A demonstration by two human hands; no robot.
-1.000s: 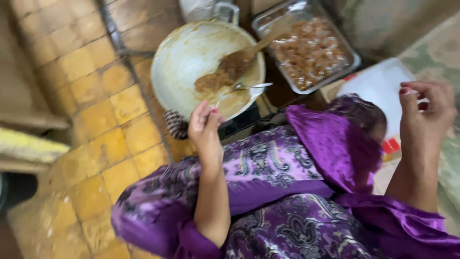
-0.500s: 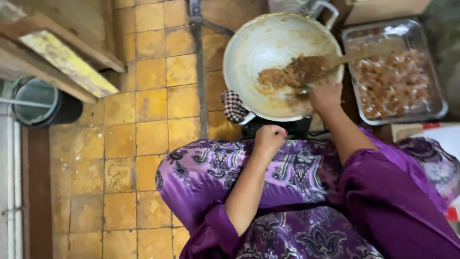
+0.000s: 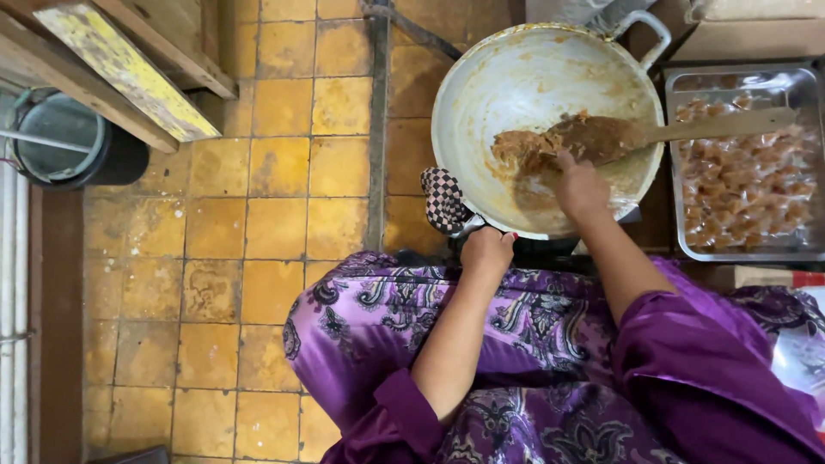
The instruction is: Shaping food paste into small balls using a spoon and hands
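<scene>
A large pale metal wok (image 3: pixel 516 77) stands on the floor in front of my knees, with a lump of brown paste (image 3: pixel 524 150) and a wooden spatula (image 3: pixel 687 129) lying in it. My right hand (image 3: pixel 583 187) reaches into the wok with its fingers curled down at the edge of the paste, closed over the small metal spoon that lay there; the spoon itself is hidden. My left hand (image 3: pixel 487 251) is a fist at the wok's near rim, closed on the handle beside a checkered cloth (image 3: pixel 444 199).
A metal tray (image 3: pixel 679 163) of wrapped brown sweets sits to the right of the wok. Yellow floor tiles (image 3: pixel 258 223) spread to the left, with a dark bucket (image 3: pixel 69 142) and a yellow-painted plank (image 3: pixel 129 73) at the far left. My purple patterned skirt (image 3: pixel 378 318) fills the foreground.
The view swung left and closer to the wok. My right hand came from the air at the right down into the wok. My left hand closed into a fist at the rim.
</scene>
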